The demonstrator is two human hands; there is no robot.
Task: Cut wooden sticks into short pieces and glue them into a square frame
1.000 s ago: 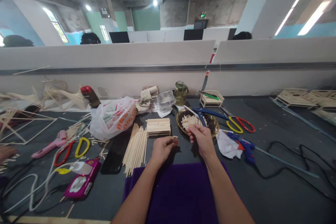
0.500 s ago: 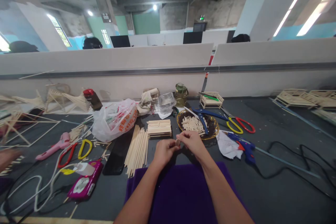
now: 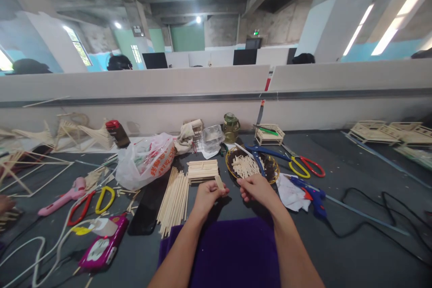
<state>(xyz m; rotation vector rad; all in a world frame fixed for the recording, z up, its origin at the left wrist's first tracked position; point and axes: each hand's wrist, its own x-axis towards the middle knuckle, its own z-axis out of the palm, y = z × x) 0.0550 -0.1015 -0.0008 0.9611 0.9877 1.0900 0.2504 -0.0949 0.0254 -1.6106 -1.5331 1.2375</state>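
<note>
My left hand [image 3: 206, 198] is closed, with a small flat wooden piece [image 3: 219, 182] pinched upright between thumb and fingers. A short gap to the right, my right hand [image 3: 257, 190] is closed with the fingertips pressed together; whatever they hold, if anything, is too small to make out. It is in front of a yellow-rimmed basket [image 3: 277, 175] of short cut sticks [image 3: 245, 166]. Behind my left hand stands a small stack of wooden sticks [image 3: 203, 171]. Long thin sticks [image 3: 173, 200] lie to its left. A purple cloth [image 3: 236, 252] is under my forearms.
At right are a blue glue gun [image 3: 317, 200], crumpled paper [image 3: 292, 193] and scissors [image 3: 303, 166]. Blue-handled pliers [image 3: 270, 151] rest across the basket. Left are a phone [image 3: 145, 211], plastic bag [image 3: 145, 162], pink glue gun [image 3: 67, 195] and cables. Another person's hand [image 3: 6, 204] shows at far left.
My hands have moved apart; before, both met at the small wooden piece. Now it stays in my left hand, and my right hand has shifted right toward the basket. The view has tilted slightly.
</note>
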